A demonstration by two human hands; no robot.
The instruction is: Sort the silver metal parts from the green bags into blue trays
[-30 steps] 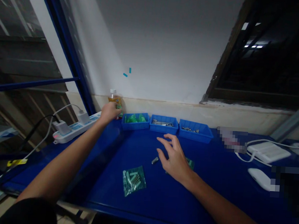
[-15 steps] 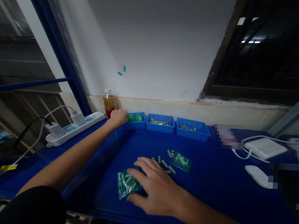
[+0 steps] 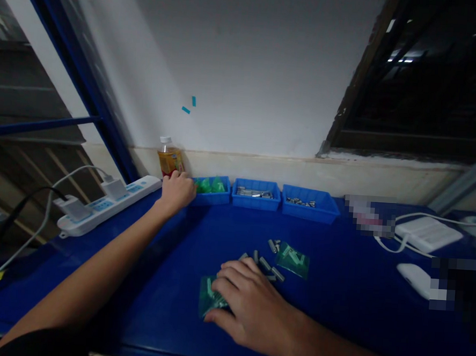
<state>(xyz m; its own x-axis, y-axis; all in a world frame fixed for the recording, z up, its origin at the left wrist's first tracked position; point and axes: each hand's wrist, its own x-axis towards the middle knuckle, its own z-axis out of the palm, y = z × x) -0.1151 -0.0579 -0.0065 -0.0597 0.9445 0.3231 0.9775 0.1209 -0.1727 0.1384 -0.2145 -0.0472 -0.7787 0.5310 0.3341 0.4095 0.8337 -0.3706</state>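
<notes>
Near the front edge of the blue table, our right hand arches over a green bag, half open, thumb and fingers against it — whether they grip, we cannot tell. The bag's visible left side runs roughly square to that edge; its contents are mostly hidden. Beyond lie loose metal cylinders, several with long axes slanting toward the right front corner, beside a second green bag. Toward the far edge, our left hand curls before a bottle — its hold unclear, its label too small to read.
</notes>
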